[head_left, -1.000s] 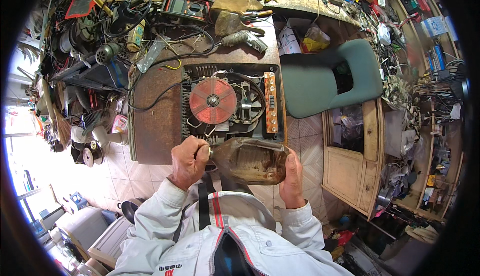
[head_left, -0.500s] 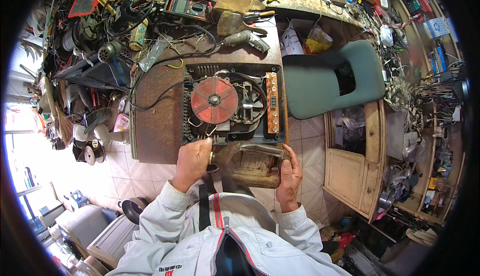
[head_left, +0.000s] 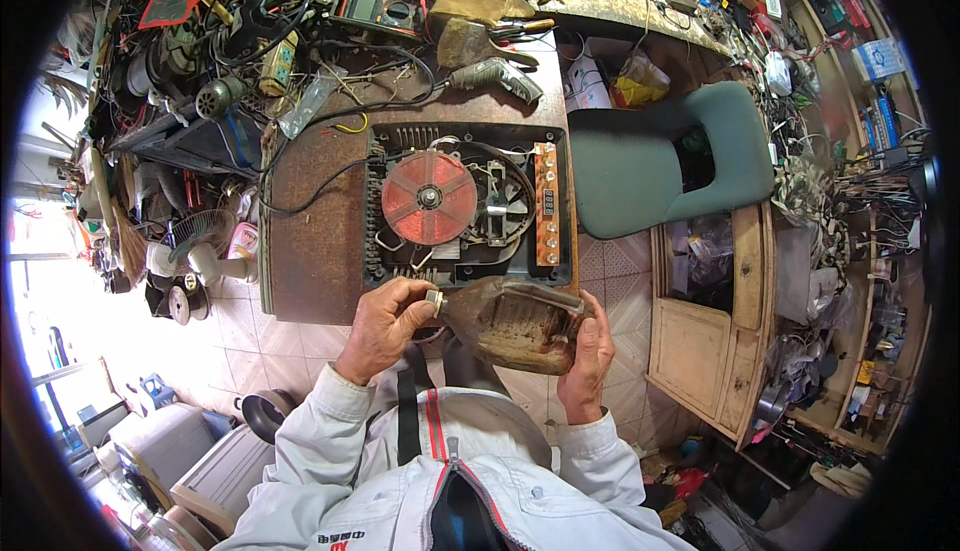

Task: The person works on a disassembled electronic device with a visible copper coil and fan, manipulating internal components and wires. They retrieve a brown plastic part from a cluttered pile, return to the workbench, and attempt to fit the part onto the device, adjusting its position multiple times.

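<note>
A brown-stained, see-through plastic jug (head_left: 515,326) lies sideways in front of me, just off the near edge of the workbench. The fingers and thumb of my left hand (head_left: 385,326) pinch the small pale cap (head_left: 436,298) at its neck. At the other end, my right hand (head_left: 588,356) grips the base, thumb on the near side. Beyond the jug sits an opened induction cooker (head_left: 470,273) with its red coil (head_left: 428,197) and a narrow control board (head_left: 546,206) exposed.
A corded power tool (head_left: 497,79), a scraper-like blade (head_left: 468,46) and a multimeter (head_left: 382,9) lie on the cluttered far bench. To the right stands a green chair (head_left: 625,171) beside a wooden cabinet (head_left: 690,341). A black pan (head_left: 265,413) is low on the left.
The jug has shifted slightly to the right and its neck has come up a little. My left fingers have changed their hold, and the cap now shows between them.
</note>
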The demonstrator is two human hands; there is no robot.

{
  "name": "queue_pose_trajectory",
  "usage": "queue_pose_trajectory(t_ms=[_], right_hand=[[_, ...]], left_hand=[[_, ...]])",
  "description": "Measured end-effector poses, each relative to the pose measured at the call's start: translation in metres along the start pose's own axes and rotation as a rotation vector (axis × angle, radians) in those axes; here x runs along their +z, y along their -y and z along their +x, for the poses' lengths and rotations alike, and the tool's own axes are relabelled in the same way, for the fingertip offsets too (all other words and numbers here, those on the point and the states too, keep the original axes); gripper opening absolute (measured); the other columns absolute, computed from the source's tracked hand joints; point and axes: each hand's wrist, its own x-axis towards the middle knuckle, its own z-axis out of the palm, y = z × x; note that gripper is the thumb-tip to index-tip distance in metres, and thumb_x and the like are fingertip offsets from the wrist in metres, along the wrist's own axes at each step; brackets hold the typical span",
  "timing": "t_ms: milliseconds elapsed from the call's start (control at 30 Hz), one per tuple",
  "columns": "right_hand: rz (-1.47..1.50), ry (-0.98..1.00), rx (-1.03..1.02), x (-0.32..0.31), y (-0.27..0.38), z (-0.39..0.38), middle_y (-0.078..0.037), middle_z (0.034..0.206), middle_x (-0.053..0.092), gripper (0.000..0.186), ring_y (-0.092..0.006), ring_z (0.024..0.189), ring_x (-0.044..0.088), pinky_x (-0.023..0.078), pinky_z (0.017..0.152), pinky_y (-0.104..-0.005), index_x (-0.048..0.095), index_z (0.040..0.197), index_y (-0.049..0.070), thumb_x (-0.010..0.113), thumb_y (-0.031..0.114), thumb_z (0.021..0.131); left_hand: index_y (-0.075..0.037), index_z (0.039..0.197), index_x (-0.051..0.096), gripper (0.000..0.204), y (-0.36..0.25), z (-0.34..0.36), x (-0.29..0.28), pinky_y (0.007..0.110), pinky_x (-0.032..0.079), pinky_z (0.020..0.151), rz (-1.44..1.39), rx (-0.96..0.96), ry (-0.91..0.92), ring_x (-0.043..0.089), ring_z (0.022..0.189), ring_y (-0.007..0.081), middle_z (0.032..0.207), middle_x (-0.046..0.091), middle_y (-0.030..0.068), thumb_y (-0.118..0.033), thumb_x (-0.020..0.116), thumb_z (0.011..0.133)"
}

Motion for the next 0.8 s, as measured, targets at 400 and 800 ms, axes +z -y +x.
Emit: queue_pose_trajectory(t_ms=[400, 800], right_hand=[[-0.025, 0.018, -0.015, -0.009, 0.0, -0.001, -0.013, 0.13, 0.064, 0.064, -0.0178, 0.117, 0.06, 0.048, 0.104, -0.0331, 0.05, 0.148, -0.004, 0.058, 0.044, 0.106], [0.068, 0.005, 0.022, -0.012, -0.001, 0.005, -0.013, 0.129, 0.065, 0.067, -0.0176, 0.114, 0.064, 0.052, 0.101, -0.0321, 0.049, 0.148, -0.004, 0.06, 0.046, 0.105]], left_hand=[[0.002, 0.101, 0.067, 0.042, 0.005, 0.001, 0.002, 0.036, 0.051, 0.069, 0.308, -0.176, 0.052, 0.064, 0.075, 0.023, 0.087, 0.069, 0.0133, -0.039, 0.06, 0.106], [-0.001, 0.122, 0.069, 0.025, 0.007, 0.003, -0.005, 0.026, 0.053, 0.079, -0.245, -0.242, 0.225, 0.061, 0.085, 0.0085, 0.094, 0.067, -0.0014, -0.016, 0.068, 0.103]])
